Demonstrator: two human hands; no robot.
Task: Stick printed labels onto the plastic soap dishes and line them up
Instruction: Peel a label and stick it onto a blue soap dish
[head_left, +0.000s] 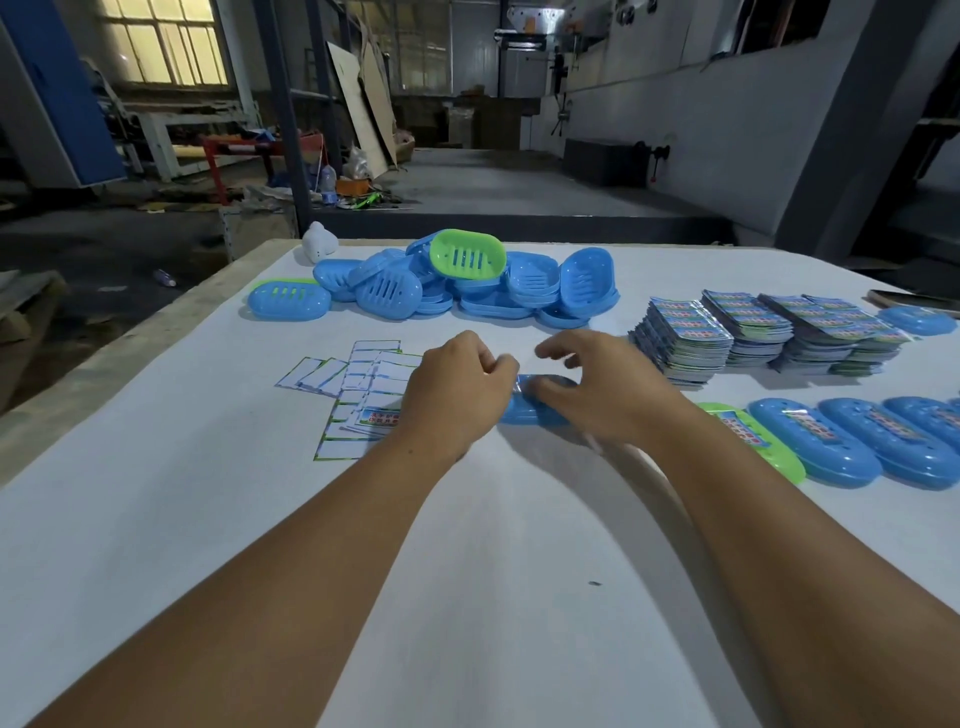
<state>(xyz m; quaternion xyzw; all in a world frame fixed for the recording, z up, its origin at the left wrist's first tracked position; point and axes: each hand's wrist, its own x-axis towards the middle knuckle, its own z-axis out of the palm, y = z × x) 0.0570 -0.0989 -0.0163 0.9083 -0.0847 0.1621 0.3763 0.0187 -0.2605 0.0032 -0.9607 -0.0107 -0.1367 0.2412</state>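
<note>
Head view took in a white desk (156, 519) with both bare forearms reaching out over it. Between the hands lay a blue dish (524, 408), flat on the desk, with a shiny label (521, 385) at its top. The left hand (457, 395) had a closed grip, fingers curled and pinching the label's edge at the dish's left end. The right hand (597, 389) hovered over the dish's right end with its grip open, fingers spread and blurred; whether they touched the dish I could not tell.

Just left of the left hand, peeled backing sheets (353, 384) lay fanned out, white with green borders, and one printed sticker showed among them. Farther back sat a heap of unlabelled blue dishes (467, 286), with one green dish (466, 255) propped on top and another dish (288, 300) lying alone at the heap's left. A small white object (318, 243) stood near the desk's far edge.

To the right, stacks of printed labels (753, 332) were piled side by side. In front of them, along the right edge, ran a row of labelled dishes (857, 447), touching one another: a green one nearest the right forearm, then blue ones. Another blue dish (917, 319) lay beyond the stacks.
</note>
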